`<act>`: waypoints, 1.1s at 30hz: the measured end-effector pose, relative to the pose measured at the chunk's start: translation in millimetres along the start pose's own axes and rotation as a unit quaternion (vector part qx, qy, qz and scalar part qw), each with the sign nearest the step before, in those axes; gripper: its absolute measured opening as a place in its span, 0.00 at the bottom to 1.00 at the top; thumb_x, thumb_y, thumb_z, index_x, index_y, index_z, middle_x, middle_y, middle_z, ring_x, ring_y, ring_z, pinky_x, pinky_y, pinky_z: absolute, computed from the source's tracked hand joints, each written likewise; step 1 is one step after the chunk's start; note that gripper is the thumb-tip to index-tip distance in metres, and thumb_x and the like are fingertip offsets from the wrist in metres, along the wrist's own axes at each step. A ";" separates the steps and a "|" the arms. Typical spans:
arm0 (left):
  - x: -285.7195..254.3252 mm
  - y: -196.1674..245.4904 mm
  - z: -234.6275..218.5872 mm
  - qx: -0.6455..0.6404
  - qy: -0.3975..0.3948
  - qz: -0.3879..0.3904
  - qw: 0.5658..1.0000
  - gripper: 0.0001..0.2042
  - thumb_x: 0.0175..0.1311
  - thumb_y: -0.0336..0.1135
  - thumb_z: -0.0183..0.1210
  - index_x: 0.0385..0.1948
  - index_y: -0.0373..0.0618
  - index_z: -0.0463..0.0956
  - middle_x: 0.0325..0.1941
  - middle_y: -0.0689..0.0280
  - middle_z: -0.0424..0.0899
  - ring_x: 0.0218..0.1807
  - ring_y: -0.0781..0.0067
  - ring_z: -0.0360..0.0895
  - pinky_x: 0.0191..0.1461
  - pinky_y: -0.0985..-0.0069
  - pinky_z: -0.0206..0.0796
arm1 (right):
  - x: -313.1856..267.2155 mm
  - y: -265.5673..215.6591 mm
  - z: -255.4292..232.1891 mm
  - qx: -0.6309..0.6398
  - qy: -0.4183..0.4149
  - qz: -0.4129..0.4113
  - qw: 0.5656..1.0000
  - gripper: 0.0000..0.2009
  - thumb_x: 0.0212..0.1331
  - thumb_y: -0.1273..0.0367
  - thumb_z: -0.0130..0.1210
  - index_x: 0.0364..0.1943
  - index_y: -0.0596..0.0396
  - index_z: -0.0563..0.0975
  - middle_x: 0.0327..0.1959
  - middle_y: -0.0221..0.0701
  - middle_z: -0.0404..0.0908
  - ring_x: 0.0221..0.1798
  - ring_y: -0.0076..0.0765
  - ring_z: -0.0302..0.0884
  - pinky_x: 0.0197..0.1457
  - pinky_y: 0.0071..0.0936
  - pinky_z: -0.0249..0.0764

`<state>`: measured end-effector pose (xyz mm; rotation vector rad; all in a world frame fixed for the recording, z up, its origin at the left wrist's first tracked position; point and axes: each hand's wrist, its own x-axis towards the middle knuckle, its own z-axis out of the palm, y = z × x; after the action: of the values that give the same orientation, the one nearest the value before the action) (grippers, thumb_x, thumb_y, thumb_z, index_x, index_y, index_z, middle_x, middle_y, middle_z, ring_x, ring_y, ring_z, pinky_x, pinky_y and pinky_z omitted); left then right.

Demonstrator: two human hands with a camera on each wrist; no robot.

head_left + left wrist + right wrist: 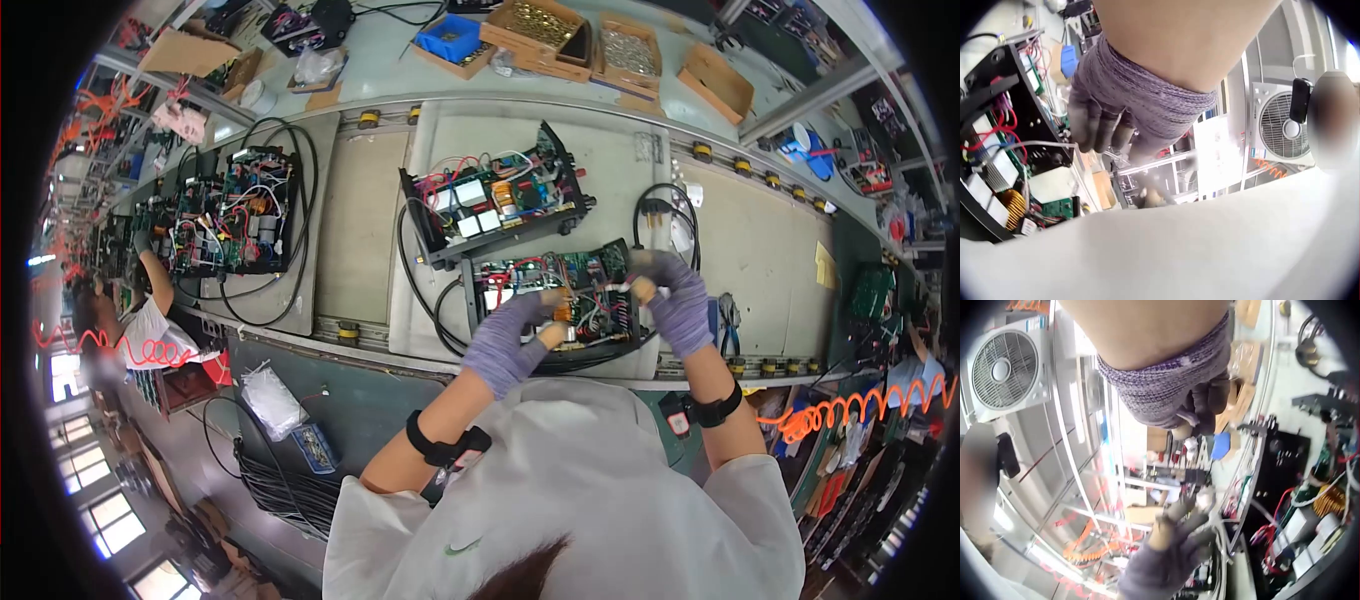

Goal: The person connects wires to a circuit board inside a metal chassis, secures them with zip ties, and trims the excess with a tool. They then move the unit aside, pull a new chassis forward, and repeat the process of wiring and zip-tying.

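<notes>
Fingers of the left hand (508, 342), in a purple knit glove (1154, 103): loosely bent, thumb and forefinger apart, over the near side of the nearer chassis (575, 270). Fingers of the right hand (680, 293), gloved to match: curled, thumb close to them, at the chassis's right end; a pale wire (612, 287) reaches the thumb, but whether it is pinched cannot be told. Nearer chassis: black-framed, open-topped, boards and wiring exposed, on a pale work board (610, 160) before the person. Farther chassis (500, 200): similar, set askew just behind, on the same board. Black cable (690, 225): looped, with plug, right of both. Pliers (731, 320): blue-handled, right of the work board. Third chassis (240, 215): at left, near another person's gloved hand (143, 241). Fastener tray (540, 24) and blue bin (450, 38): on the bench beyond.
</notes>
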<state>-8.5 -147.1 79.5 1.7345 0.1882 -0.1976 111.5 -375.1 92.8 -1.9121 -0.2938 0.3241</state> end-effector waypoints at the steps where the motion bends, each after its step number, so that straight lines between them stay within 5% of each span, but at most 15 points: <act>1: 6.0 11.4 -1.5 -0.114 -0.014 -0.035 0.993 0.24 0.57 0.38 0.64 0.56 0.44 0.70 0.47 0.58 0.80 0.45 0.68 0.79 0.50 0.73 0.70 | 5.2 -26.5 13.2 -0.035 -0.052 -0.006 0.998 0.14 0.55 0.76 0.59 0.46 0.57 0.77 0.37 0.32 0.83 0.38 0.22 0.79 0.42 0.23 0.76; 4: 20.0 4.3 -8.6 -0.280 0.022 -0.020 0.960 0.21 0.59 0.33 0.63 0.53 0.38 0.70 0.46 0.60 0.80 0.46 0.73 0.77 0.52 0.75 0.70 | 18.5 -54.8 54.6 -0.049 -0.138 -0.032 0.989 0.14 0.52 0.74 0.61 0.44 0.57 0.78 0.35 0.34 0.84 0.37 0.27 0.81 0.42 0.26 0.78; 6: 23.1 -0.6 -24.1 -0.282 0.035 -0.085 0.955 0.19 0.58 0.30 0.63 0.50 0.36 0.72 0.45 0.60 0.80 0.47 0.73 0.78 0.53 0.75 0.70 | 25.7 -53.4 74.5 -0.065 -0.143 -0.051 0.986 0.13 0.51 0.74 0.62 0.43 0.57 0.78 0.35 0.36 0.84 0.36 0.32 0.82 0.41 0.26 0.78; 8: 26.7 -11.3 -37.2 -0.279 0.037 -0.101 0.954 0.17 0.58 0.30 0.64 0.48 0.36 0.73 0.43 0.60 0.81 0.45 0.74 0.78 0.52 0.75 0.71 | 34.3 -48.4 90.6 -0.081 -0.145 -0.060 0.984 0.11 0.50 0.76 0.63 0.39 0.57 0.77 0.33 0.30 0.83 0.33 0.22 0.80 0.38 0.21 0.76; 10: 31.3 -15.9 -51.8 -0.281 0.034 -0.100 0.954 0.15 0.58 0.29 0.64 0.45 0.37 0.75 0.41 0.62 0.82 0.42 0.76 0.78 0.48 0.77 0.72 | 43.4 -51.4 104.0 -0.076 -0.169 -0.005 0.983 0.11 0.51 0.75 0.63 0.40 0.57 0.77 0.33 0.31 0.83 0.33 0.24 0.81 0.39 0.21 0.77; 14: 35.6 -36.5 -73.0 -0.211 0.052 -0.094 0.972 0.15 0.58 0.29 0.62 0.47 0.38 0.74 0.42 0.62 0.82 0.41 0.79 0.78 0.45 0.79 0.72 | 78.4 -60.9 121.5 -0.119 -0.255 -0.051 0.958 0.12 0.54 0.72 0.62 0.43 0.58 0.78 0.33 0.33 0.82 0.35 0.29 0.81 0.42 0.24 0.77; 15: 36.4 -38.5 -77.8 -0.212 0.069 -0.104 0.969 0.14 0.58 0.27 0.60 0.46 0.39 0.75 0.40 0.62 0.81 0.40 0.76 0.78 0.43 0.78 0.71 | 95.4 -65.0 122.5 -0.143 -0.275 -0.074 0.948 0.13 0.52 0.73 0.61 0.43 0.53 0.79 0.36 0.37 0.83 0.38 0.41 0.82 0.43 0.29 0.77; 17: 41.9 -40.6 -100.6 -0.103 0.115 -0.019 0.988 0.13 0.58 0.25 0.58 0.46 0.41 0.76 0.38 0.61 0.80 0.38 0.72 0.77 0.44 0.76 0.69 | 133.1 -60.1 120.1 -0.174 -0.199 -0.092 0.960 0.12 0.52 0.73 0.60 0.43 0.52 0.80 0.37 0.37 0.83 0.39 0.39 0.82 0.45 0.29 0.77; 19: 45.1 -53.2 -118.1 -0.059 0.161 0.036 0.985 0.11 0.57 0.22 0.54 0.42 0.43 0.78 0.36 0.60 0.77 0.38 0.65 0.75 0.46 0.73 0.68 | 179.6 -50.6 113.8 -0.443 -0.169 -0.155 0.867 0.08 0.50 0.70 0.60 0.37 0.49 0.81 0.33 0.35 0.81 0.37 0.40 0.80 0.40 0.34 0.77; 21: 51.4 -74.5 -126.9 -0.031 0.199 0.058 0.978 0.10 0.57 0.23 0.54 0.40 0.42 0.77 0.36 0.60 0.76 0.39 0.66 0.74 0.46 0.73 0.68 | 208.0 -25.6 121.9 -0.633 -0.225 -0.079 0.737 0.07 0.49 0.70 0.58 0.33 0.48 0.81 0.33 0.33 0.80 0.41 0.39 0.80 0.43 0.37 0.74; 23: 55.4 -83.7 -133.2 -0.054 0.209 0.034 0.976 0.08 0.58 0.23 0.53 0.38 0.41 0.76 0.38 0.59 0.76 0.41 0.64 0.74 0.47 0.73 0.67 | 221.6 8.3 136.0 -0.706 -0.286 -0.039 0.647 0.06 0.49 0.70 0.56 0.32 0.48 0.82 0.36 0.31 0.80 0.45 0.37 0.79 0.46 0.36 0.72; 25: 59.9 -92.2 -139.3 -0.042 0.204 0.045 0.977 0.08 0.61 0.25 0.51 0.41 0.41 0.75 0.38 0.60 0.77 0.39 0.68 0.75 0.46 0.74 0.68 | 228.4 26.1 150.9 -0.749 -0.332 -0.088 0.567 0.09 0.50 0.67 0.55 0.35 0.47 0.82 0.38 0.30 0.79 0.46 0.36 0.76 0.51 0.34 0.67; 27: 55.9 -95.4 -141.5 -0.144 0.133 -0.044 0.980 0.08 0.64 0.26 0.50 0.43 0.41 0.74 0.37 0.63 0.79 0.36 0.75 0.75 0.43 0.78 0.68 | 225.9 67.6 163.0 -0.770 -0.261 -0.138 0.565 0.10 0.51 0.69 0.52 0.34 0.53 0.82 0.40 0.37 0.80 0.48 0.37 0.75 0.52 0.36 0.66; 30: 51.2 -102.7 -134.7 -0.227 0.101 -0.084 0.965 0.08 0.65 0.25 0.49 0.43 0.42 0.75 0.37 0.66 0.79 0.36 0.79 0.74 0.42 0.81 0.67 | 219.7 51.3 183.8 -0.824 -0.341 -0.153 0.426 0.12 0.53 0.69 0.51 0.38 0.57 0.82 0.43 0.40 0.81 0.51 0.45 0.75 0.57 0.35 0.64; 33: 46.9 -118.2 -119.5 -0.221 0.114 -0.053 0.967 0.08 0.66 0.25 0.49 0.43 0.42 0.74 0.35 0.69 0.77 0.34 0.83 0.71 0.39 0.84 0.65 | 231.3 56.3 191.7 -0.790 -0.422 -0.019 0.444 0.11 0.53 0.68 0.53 0.39 0.51 0.83 0.42 0.35 0.83 0.48 0.40 0.80 0.46 0.37 0.72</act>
<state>12.3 -8.5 -24.5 1.2999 0.4594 -0.0265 260.5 -146.6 -45.0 -3.3465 -1.8747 1.3283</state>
